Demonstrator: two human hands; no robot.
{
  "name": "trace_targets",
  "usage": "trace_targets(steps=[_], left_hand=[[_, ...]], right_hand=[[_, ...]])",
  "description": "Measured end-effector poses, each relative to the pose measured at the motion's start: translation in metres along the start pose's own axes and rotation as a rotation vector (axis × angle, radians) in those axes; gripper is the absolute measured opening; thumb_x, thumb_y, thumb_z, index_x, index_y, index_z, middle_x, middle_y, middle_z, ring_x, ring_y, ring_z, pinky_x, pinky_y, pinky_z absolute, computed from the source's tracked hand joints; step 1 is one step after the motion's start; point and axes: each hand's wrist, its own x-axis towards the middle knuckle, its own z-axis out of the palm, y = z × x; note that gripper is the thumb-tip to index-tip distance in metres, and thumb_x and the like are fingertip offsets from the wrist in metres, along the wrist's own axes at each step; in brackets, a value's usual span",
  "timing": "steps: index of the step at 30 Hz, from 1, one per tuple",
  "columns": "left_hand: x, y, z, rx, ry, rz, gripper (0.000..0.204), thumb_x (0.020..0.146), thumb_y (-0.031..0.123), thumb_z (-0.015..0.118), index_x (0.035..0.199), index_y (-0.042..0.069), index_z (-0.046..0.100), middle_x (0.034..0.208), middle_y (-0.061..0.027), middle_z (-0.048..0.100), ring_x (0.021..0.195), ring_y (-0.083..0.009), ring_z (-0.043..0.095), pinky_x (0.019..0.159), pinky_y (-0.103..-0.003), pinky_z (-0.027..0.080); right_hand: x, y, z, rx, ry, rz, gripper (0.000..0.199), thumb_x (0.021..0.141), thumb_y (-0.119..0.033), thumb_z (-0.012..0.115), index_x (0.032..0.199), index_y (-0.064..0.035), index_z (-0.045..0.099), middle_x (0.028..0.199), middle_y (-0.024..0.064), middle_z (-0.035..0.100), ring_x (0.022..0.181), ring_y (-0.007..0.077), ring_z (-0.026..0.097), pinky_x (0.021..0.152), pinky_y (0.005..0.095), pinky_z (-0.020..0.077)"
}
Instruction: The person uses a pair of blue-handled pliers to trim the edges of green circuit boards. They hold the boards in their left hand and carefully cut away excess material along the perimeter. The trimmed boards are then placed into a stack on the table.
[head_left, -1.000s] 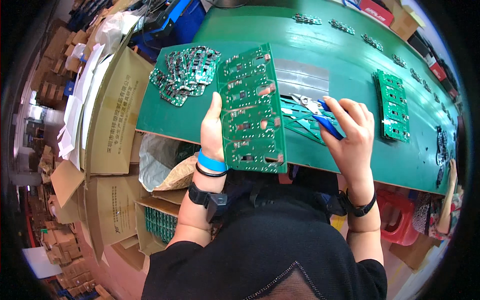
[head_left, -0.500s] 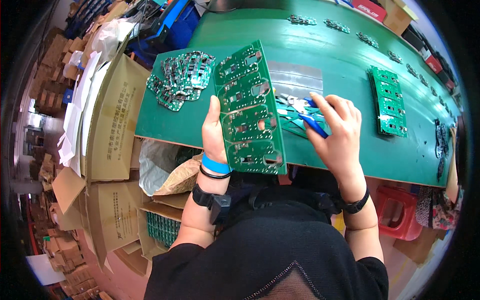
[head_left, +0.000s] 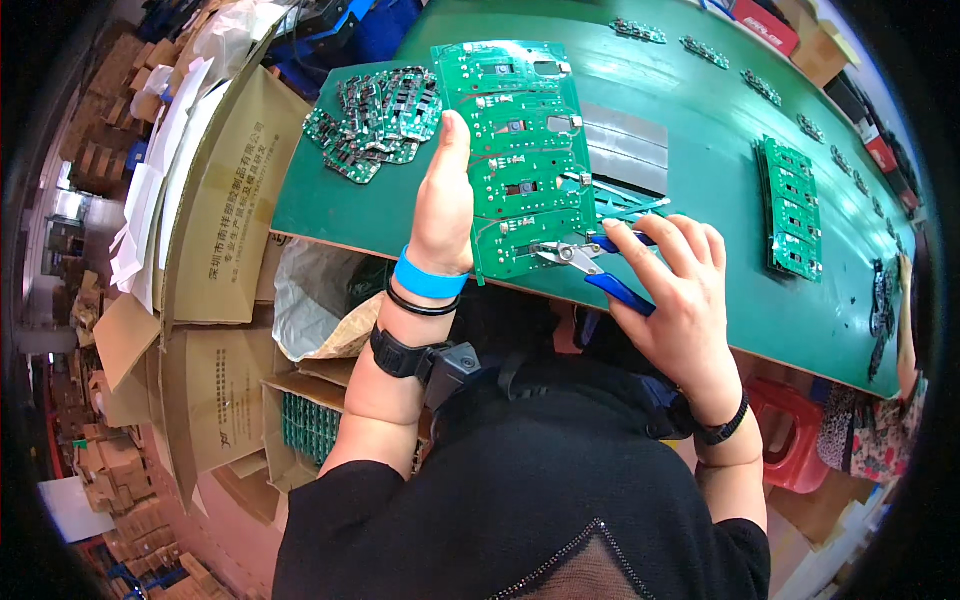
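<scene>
My left hand (head_left: pixel 443 200) grips the left edge of a long green circuit board panel (head_left: pixel 520 150), holding it above the green table (head_left: pixel 700 110). In my right hand (head_left: pixel 672 290) are blue-handled cutters (head_left: pixel 592 265), their metal jaws touching the lower right part of the panel. Beside the panel's right edge lie thin green offcut strips (head_left: pixel 630 208). A blue band and a black strap are on my left wrist.
A heap of small cut boards (head_left: pixel 378 118) lies at the table's left end. Another green panel (head_left: pixel 790 205) rests to the right, with small boards in a row along the far side. Cardboard boxes (head_left: pixel 215 200) stand left of the table. Another person's arm (head_left: pixel 905 320) is at far right.
The panel has been raised and shifted so it stands more upright in view. My right hand has brought the cutters down to the panel's lower right edge.
</scene>
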Motion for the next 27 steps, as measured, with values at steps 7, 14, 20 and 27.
trace_targets(steps=[7, 14, 20, 27], left_hand=[[-0.0019, 0.0037, 0.0029, 0.041, 0.007, 0.036, 0.052, 0.106, 0.044, 0.024, 0.137, 0.007, 0.043, 0.126, -0.0128, 0.058, 0.107, -0.0245, 0.064, 0.087, -0.041, 0.058], [-0.0018, 0.0038, 0.0021, 0.044, 0.009, 0.03, 0.053, 0.106, 0.044, 0.023, 0.137, 0.007, 0.043, 0.126, -0.0129, 0.058, 0.106, -0.0249, 0.065, 0.086, -0.042, 0.058], [-0.0032, 0.0047, 0.0065, 0.011, 0.009, 0.007, 0.055, 0.105, 0.046, 0.022, 0.137, 0.007, 0.042, 0.126, -0.0139, 0.058, 0.107, -0.0275, 0.064, 0.087, -0.044, 0.058], [-0.0013, 0.0062, 0.0002, -0.008, 0.025, -0.03, 0.056, 0.105, 0.046, 0.022, 0.138, 0.006, 0.043, 0.127, -0.0143, 0.058, 0.108, -0.0277, 0.064, 0.088, -0.045, 0.057]], right_hand=[[0.0033, -0.0067, -0.0059, -0.057, -0.011, -0.015, 0.063, 0.061, -0.018, 0.076, 0.121, -0.0107, 0.06, 0.111, 0.0075, 0.056, 0.106, 0.0274, 0.052, 0.095, 0.0441, 0.036], [0.0047, -0.0097, -0.0075, -0.078, -0.021, -0.014, 0.063, 0.061, -0.019, 0.077, 0.121, -0.0109, 0.06, 0.111, 0.007, 0.056, 0.105, 0.0268, 0.052, 0.094, 0.0434, 0.0358], [0.0031, -0.0065, -0.0018, -0.08, -0.024, -0.015, 0.063, 0.061, -0.019, 0.077, 0.121, -0.0117, 0.061, 0.111, 0.0062, 0.056, 0.104, 0.0254, 0.052, 0.092, 0.0426, 0.0365], [0.0035, -0.0061, -0.0021, -0.126, 0.018, -0.059, 0.059, 0.061, -0.019, 0.077, 0.118, -0.013, 0.063, 0.109, 0.0051, 0.057, 0.101, 0.0241, 0.054, 0.089, 0.0413, 0.0377]])
